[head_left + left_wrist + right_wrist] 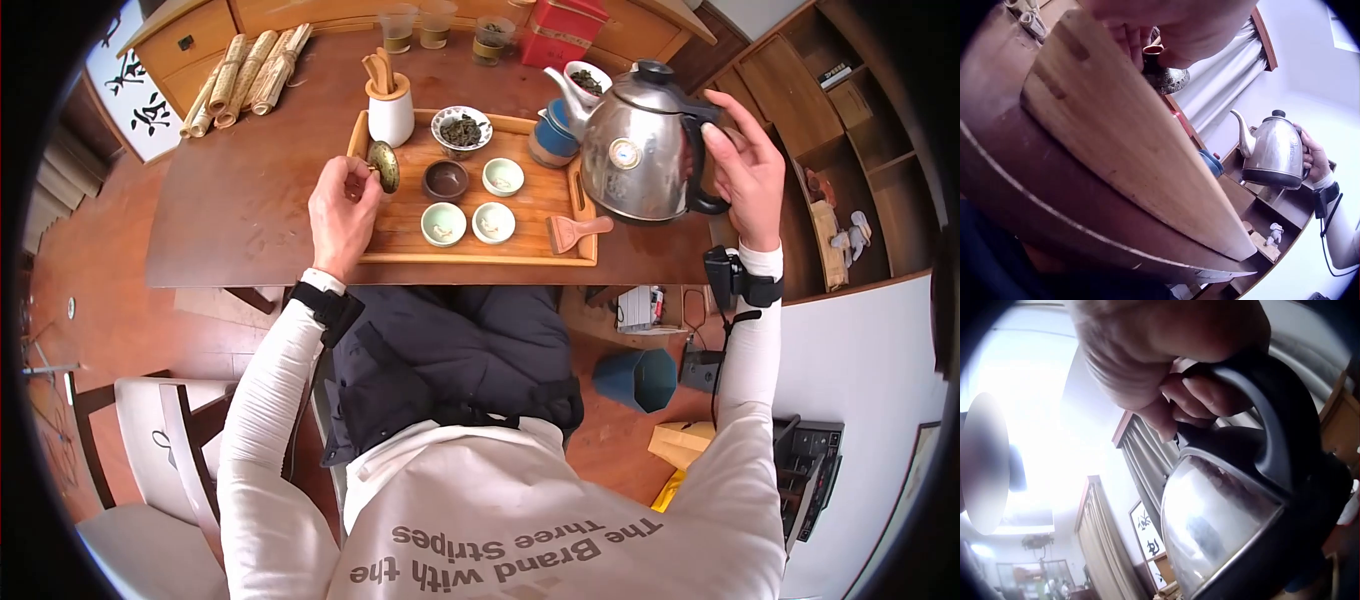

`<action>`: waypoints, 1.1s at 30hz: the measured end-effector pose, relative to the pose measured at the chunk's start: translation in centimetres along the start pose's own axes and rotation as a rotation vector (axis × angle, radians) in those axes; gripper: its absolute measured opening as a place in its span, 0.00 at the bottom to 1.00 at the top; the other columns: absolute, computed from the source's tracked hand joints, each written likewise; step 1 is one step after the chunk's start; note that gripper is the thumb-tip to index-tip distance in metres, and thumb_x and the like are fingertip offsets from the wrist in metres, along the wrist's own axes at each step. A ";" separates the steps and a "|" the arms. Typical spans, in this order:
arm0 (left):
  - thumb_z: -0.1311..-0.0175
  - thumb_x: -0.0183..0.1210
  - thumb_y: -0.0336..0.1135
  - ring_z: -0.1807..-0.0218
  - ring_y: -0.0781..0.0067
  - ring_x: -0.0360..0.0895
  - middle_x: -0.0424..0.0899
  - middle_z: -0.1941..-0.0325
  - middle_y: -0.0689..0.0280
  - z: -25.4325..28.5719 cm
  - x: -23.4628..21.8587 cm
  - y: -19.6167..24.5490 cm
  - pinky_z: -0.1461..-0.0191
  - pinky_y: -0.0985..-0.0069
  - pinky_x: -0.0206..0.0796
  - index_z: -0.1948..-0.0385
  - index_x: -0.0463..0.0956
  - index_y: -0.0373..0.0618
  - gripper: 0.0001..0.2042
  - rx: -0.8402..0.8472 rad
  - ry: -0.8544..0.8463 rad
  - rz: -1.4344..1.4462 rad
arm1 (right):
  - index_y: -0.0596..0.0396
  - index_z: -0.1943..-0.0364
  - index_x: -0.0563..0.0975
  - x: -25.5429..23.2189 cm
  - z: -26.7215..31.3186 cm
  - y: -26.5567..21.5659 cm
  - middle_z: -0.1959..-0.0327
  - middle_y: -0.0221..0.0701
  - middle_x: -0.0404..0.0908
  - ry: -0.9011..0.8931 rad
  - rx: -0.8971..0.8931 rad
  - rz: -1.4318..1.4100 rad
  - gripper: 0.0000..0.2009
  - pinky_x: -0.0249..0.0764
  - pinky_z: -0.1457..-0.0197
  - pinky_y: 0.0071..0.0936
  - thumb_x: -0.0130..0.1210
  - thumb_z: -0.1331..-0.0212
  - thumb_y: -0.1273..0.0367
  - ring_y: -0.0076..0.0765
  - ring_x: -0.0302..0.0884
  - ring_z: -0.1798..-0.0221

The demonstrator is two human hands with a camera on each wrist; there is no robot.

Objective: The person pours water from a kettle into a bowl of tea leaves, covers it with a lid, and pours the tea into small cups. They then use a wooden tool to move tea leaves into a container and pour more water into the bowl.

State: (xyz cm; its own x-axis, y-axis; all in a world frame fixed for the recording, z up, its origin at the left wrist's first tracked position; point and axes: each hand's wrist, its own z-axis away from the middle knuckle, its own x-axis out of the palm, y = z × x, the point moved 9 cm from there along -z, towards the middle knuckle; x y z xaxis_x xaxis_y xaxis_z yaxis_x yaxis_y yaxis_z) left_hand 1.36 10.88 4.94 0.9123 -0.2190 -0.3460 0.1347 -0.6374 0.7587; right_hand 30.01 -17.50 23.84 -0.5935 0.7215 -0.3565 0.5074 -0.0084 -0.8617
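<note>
My left hand [342,210] pinches a round, dark, patterned lid [382,167] by its knob, tilted on edge over the left side of the wooden tray [400,222]. In the left wrist view, the lid [1169,81] shows its ornate surface below the fingers. My right hand [748,175] grips the black handle of a steel kettle [640,150], raised at the tray's right end with its spout toward the left. A white patterned bowl [486,132] of tea leaves stands on the tray, by a dark cup [446,180] and several pale green cups [503,177].
A white holder [391,118] with wooden tools stands at the tray's back left. Near the kettle are a blue canister [553,135] and a small wooden brush [572,233]. Bamboo scrolls [235,80], plastic cups [436,25] and a red box [563,30] stand farther back.
</note>
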 end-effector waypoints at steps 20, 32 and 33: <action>0.39 0.61 0.23 0.66 0.56 0.79 0.76 0.65 0.59 1.1 0.7 -0.1 0.61 0.64 0.74 0.65 0.71 0.42 0.06 0.067 -0.077 0.001 | 0.54 0.46 0.82 13.8 -5.7 -4.0 0.51 0.38 0.88 -0.585 -0.372 0.618 0.17 0.79 0.43 0.30 0.63 0.39 0.68 0.35 0.87 0.49; 0.40 0.61 0.23 0.66 0.59 0.79 0.75 0.66 0.59 1.2 0.8 -0.6 0.60 0.67 0.72 0.64 0.72 0.41 0.07 0.017 -0.086 0.059 | 0.59 0.43 0.80 16.1 -6.4 -4.3 0.51 0.34 0.87 -0.710 -0.419 0.719 0.18 0.77 0.42 0.28 0.62 0.35 0.66 0.27 0.83 0.51; 0.40 0.61 0.23 0.66 0.59 0.79 0.76 0.66 0.59 1.2 0.8 -0.6 0.61 0.67 0.72 0.65 0.73 0.41 0.07 0.017 -0.085 0.052 | 0.59 0.43 0.80 16.1 -6.5 -4.4 0.51 0.34 0.87 -0.707 -0.411 0.713 0.18 0.77 0.42 0.28 0.62 0.35 0.66 0.27 0.83 0.51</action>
State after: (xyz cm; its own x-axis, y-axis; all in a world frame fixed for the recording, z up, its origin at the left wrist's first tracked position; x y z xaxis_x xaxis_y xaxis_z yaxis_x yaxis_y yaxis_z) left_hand 1.52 10.25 3.56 0.8819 -0.3133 -0.3524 0.0809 -0.6358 0.7676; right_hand 22.33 -1.33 24.25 -0.2383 0.0789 -0.9680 0.9704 0.0601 -0.2339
